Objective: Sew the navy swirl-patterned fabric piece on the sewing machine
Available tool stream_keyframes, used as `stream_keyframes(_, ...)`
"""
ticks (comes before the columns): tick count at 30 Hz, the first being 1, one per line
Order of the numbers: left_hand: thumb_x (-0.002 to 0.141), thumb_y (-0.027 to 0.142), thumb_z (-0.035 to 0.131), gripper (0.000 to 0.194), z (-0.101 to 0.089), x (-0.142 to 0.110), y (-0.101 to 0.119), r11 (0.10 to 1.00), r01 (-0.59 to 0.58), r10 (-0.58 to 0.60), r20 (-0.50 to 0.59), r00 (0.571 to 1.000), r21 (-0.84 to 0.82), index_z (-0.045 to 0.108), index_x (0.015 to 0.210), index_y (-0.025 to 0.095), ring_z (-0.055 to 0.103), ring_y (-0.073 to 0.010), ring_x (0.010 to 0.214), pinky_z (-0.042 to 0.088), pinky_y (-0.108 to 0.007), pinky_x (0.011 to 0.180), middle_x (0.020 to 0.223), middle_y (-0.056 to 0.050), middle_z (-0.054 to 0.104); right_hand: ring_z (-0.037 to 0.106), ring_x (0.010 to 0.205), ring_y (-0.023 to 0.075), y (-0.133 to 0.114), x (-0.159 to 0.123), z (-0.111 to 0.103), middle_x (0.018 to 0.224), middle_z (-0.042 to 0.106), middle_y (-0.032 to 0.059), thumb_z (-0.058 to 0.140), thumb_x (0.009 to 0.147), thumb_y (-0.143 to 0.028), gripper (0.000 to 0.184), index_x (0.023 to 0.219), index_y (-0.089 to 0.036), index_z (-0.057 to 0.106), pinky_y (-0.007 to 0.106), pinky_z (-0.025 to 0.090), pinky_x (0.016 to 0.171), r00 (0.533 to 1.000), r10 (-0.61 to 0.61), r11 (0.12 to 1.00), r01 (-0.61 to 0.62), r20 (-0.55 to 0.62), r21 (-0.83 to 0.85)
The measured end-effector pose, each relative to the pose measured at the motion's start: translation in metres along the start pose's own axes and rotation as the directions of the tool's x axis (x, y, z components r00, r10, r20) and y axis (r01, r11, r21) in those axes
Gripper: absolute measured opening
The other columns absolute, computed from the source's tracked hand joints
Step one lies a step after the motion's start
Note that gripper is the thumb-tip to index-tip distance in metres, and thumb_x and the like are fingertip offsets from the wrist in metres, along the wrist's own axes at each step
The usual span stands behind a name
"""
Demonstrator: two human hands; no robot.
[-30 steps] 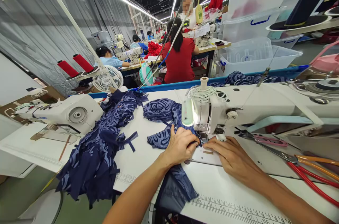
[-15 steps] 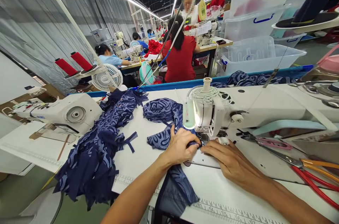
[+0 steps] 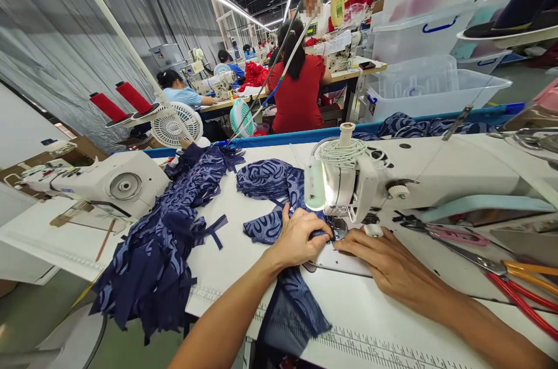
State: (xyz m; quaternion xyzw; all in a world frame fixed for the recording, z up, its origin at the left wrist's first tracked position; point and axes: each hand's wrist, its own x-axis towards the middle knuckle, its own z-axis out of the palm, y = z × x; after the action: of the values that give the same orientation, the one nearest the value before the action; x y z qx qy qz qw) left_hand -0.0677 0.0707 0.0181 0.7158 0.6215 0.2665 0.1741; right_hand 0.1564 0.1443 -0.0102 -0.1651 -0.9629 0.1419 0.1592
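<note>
A white sewing machine (image 3: 418, 174) stands across the white table (image 3: 383, 322). My left hand (image 3: 299, 237) lies closed over a navy patterned fabric piece (image 3: 272, 189), pinching it just left of the presser foot (image 3: 335, 228). My right hand (image 3: 386, 261) rests flat on the machine bed right of the foot, its fingers stretched toward the needle and touching the fabric's edge. The fabric runs under my left hand and hangs off the table's front edge.
A heap of navy patterned pieces (image 3: 165, 241) lies at the left beside a second machine (image 3: 104, 183). Red-handled pliers (image 3: 518, 293) and pink scissors (image 3: 453, 235) lie at the right. Clear plastic bins (image 3: 427, 87), a fan (image 3: 176, 125) and seated workers are beyond.
The view has tilted slightly, so the machine sits a little further right. Both hands stay at the presser foot, the right fingertips drawn slightly closer to the needle.
</note>
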Motion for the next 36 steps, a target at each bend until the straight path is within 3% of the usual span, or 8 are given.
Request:
stream_keyframes(5, 0.093, 0.023, 0.062, 0.008, 0.0, 0.0, 0.0, 1.0, -0.004, 0.004, -0.004, 1.0, 0.002, 0.068, 0.092, 0.028, 0.056, -0.0186, 0.106, 0.011, -0.063, 0.115, 0.092, 0.005, 0.067, 0.057, 0.095, 0.0193, 0.001, 0.002, -0.002, 0.112, 0.063, 0.0033, 0.027, 0.082, 0.002, 0.065, 0.129, -0.032, 0.056, 0.039, 0.039, 0.086, 1.0, 0.004, 1.0, -0.004, 0.021, 0.006)
stream_keyframes(13, 0.091, 0.02, 0.063, 0.011, 0.0, -0.003, 0.001, 0.997, -0.057, 0.058, -0.031, 0.998, 0.057, 0.07, 0.096, 0.027, 0.058, -0.0192, 0.102, 0.023, -0.058, 0.111, 0.095, 0.003, 0.069, 0.06, 0.094, 0.019, -0.001, 0.004, -0.007, 0.114, 0.066, 0.0025, 0.029, 0.08, 0.003, 0.066, 0.127, -0.03, 0.059, 0.037, 0.042, 0.086, 1.0, -0.015, 1.0, 0.016, 0.027, -0.021)
stream_keyframes(22, 0.093, 0.019, 0.06, 0.011, 0.003, -0.006, 0.001, 0.975, -0.154, 0.164, -0.051, 0.985, 0.163, 0.069, 0.098, 0.024, 0.059, -0.0212, 0.1, 0.034, -0.053, 0.102, 0.092, 0.001, 0.068, 0.064, 0.086, 0.0161, -0.003, 0.007, -0.01, 0.104, 0.068, -0.0002, 0.03, 0.074, 0.006, 0.072, 0.129, -0.03, 0.059, 0.035, 0.045, 0.083, 0.996, -0.083, 0.994, 0.079, -0.039, -0.077)
stream_keyframes(24, 0.091, 0.015, 0.059, 0.014, 0.005, -0.009, 0.001, 0.948, -0.213, 0.23, -0.046, 0.972, 0.235, 0.068, 0.1, 0.023, 0.057, -0.0232, 0.107, 0.034, -0.053, 0.102, 0.098, 0.0, 0.068, 0.066, 0.088, 0.0164, -0.004, 0.006, -0.01, 0.106, 0.07, -0.0007, 0.032, 0.074, 0.005, 0.069, 0.126, -0.03, 0.061, 0.036, 0.046, 0.086, 0.993, -0.089, 0.992, 0.082, -0.076, -0.096)
stream_keyframes(27, 0.09, 0.013, 0.057, 0.018, 0.007, -0.016, 0.003, 0.892, -0.298, 0.33, -0.04, 0.943, 0.34, 0.064, 0.104, 0.022, 0.053, -0.025, 0.119, 0.032, -0.054, 0.107, 0.112, -0.001, 0.067, 0.067, 0.091, 0.0174, -0.004, 0.003, -0.007, 0.108, 0.071, 0.0013, 0.034, 0.085, -0.001, 0.055, 0.123, -0.028, 0.064, 0.036, 0.049, 0.085, 0.986, -0.067, 0.99, 0.047, -0.151, -0.13)
stream_keyframes(30, 0.092, 0.013, 0.054, 0.02, 0.006, -0.021, 0.006, 0.859, -0.339, 0.375, -0.022, 0.927, 0.384, 0.061, 0.11, 0.019, 0.052, -0.0247, 0.125, 0.021, -0.058, 0.115, 0.115, -0.001, 0.068, 0.068, 0.088, 0.0166, -0.003, 0.002, -0.002, 0.103, 0.073, 0.002, 0.034, 0.093, -0.007, 0.048, 0.126, -0.026, 0.064, 0.034, 0.052, 0.084, 0.977, -0.039, 0.986, 0.004, -0.212, -0.164)
stream_keyframes(33, 0.093, 0.015, 0.052, 0.027, 0.003, -0.026, 0.008, 0.841, -0.372, 0.401, 0.01, 0.916, 0.394, 0.057, 0.119, 0.015, 0.052, -0.0253, 0.128, 0.014, -0.06, 0.119, 0.118, -0.003, 0.069, 0.068, 0.093, 0.0172, -0.003, 0.003, 0.001, 0.105, 0.073, 0.0012, 0.037, 0.092, -0.008, 0.048, 0.127, -0.027, 0.063, 0.034, 0.052, 0.086, 0.973, -0.045, 0.981, 0.0, -0.228, -0.195)
stream_keyframes(36, 0.093, 0.017, 0.052, 0.039, -0.003, -0.028, 0.006, 0.859, -0.387, 0.394, 0.049, 0.918, 0.334, 0.05, 0.131, 0.014, 0.053, -0.0246, 0.129, 0.017, -0.058, 0.121, 0.126, -0.006, 0.067, 0.067, 0.096, 0.0198, -0.007, 0.007, 0.0, 0.11, 0.072, 0.0011, 0.037, 0.084, -0.002, 0.056, 0.128, -0.026, 0.061, 0.041, 0.047, 0.094, 0.963, -0.113, 0.961, 0.044, -0.245, -0.273)
